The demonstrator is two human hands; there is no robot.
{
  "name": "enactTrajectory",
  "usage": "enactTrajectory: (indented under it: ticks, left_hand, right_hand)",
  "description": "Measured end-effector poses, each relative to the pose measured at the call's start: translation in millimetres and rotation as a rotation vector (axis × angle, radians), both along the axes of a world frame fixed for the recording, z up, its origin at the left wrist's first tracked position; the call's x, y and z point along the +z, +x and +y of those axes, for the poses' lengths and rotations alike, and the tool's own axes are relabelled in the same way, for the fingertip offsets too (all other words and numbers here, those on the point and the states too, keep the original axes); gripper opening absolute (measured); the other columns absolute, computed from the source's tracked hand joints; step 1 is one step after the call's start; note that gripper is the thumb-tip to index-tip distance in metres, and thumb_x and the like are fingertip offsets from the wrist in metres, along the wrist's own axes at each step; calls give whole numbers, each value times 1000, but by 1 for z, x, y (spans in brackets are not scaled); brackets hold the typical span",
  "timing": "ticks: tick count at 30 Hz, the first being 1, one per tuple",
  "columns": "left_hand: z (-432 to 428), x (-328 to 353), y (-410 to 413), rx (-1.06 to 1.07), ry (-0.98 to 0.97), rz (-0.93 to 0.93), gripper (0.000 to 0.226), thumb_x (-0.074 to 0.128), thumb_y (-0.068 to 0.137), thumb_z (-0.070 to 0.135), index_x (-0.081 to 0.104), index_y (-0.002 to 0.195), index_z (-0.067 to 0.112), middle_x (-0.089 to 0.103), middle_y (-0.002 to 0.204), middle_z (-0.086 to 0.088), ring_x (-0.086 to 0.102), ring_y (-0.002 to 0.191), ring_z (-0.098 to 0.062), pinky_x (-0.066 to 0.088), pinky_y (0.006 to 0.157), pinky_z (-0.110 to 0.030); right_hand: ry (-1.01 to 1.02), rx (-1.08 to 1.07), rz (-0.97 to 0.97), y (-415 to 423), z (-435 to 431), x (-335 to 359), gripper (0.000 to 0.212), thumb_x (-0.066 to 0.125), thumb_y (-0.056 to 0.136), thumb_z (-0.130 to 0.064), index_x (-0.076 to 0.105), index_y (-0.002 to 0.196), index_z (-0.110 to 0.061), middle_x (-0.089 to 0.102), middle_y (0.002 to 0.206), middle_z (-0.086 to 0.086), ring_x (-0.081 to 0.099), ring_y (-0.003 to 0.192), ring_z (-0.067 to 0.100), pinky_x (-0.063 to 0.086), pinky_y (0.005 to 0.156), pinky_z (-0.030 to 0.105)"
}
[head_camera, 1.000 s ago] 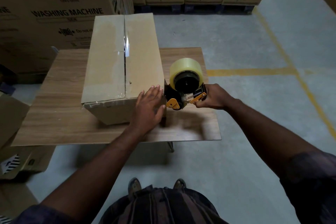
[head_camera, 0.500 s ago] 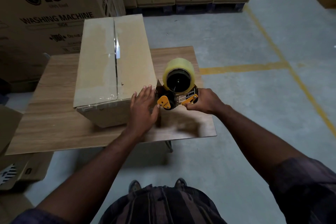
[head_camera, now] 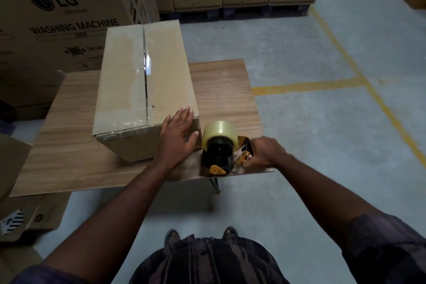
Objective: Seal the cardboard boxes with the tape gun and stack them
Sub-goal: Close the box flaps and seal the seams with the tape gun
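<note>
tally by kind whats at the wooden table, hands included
cardboard box: 1
tape gun: 1
hands: 2 (left hand flat on the box, right hand gripping the tape gun)
total: 4

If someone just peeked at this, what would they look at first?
Probably the big cardboard box in the middle of the table, with shiny tape along its top seam and the left hand flat on its near corner. Next, the tape gun with its yellowish roll, held by the right hand at the table's near right edge.
</note>
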State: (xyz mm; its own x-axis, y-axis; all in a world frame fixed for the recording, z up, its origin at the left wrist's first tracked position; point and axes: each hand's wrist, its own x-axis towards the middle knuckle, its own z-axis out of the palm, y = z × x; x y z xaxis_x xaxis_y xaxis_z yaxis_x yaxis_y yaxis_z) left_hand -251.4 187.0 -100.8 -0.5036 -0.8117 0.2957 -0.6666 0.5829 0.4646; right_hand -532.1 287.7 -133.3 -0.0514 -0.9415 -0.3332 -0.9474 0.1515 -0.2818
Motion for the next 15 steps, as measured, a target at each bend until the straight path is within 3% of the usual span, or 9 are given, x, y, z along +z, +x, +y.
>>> enactTrajectory:
  ticks: [2, 5, 8, 12, 15]
  left_hand:
    - [1, 0, -1, 8, 6, 7, 64, 54, 91, 36, 44, 150, 14, 39, 158, -3, 30, 149, -19, 13, 122, -42]
    - [3, 1, -3, 18, 1, 5, 64, 57, 90, 32, 45, 150, 13, 40, 157, -5, 31, 149, -21, 14, 121, -45]
    - [4, 1, -3, 20, -14, 9, 63, 58, 90, 31, 46, 149, 12, 41, 157, -6, 32, 148, -21, 17, 121, -47]
    - [3, 0, -5, 41, -47, 26, 60, 60, 90, 32, 51, 146, 13, 45, 154, -5, 36, 146, -21, 21, 120, -47]
    - [5, -4, -9, 88, -89, 59, 56, 60, 91, 35, 56, 142, 12, 50, 151, -5, 42, 143, -20, 27, 119, -47]
  right_hand:
    - [52, -66, -74, 8, 13, -18, 57, 67, 60, -73, 66, 97, -29, 71, 91, -5, 67, 85, 22, 47, 69, 30]
    - [70, -243, -211, 16, 19, -32, 47, 73, 65, -65, 68, 90, -26, 70, 88, -5, 66, 86, 20, 50, 70, 31]
    - [55, -404, -269, 20, 11, -38, 38, 77, 73, -61, 65, 80, -25, 67, 82, -4, 62, 82, 18, 45, 67, 30]
    - [1, -659, -463, 25, -6, -41, 46, 78, 78, -61, 63, 66, -20, 65, 67, -4, 63, 73, 19, 43, 61, 31]
    - [-12, -894, -643, 37, -21, -36, 47, 78, 75, -65, 66, 71, -20, 68, 69, -1, 66, 76, 24, 46, 63, 32]
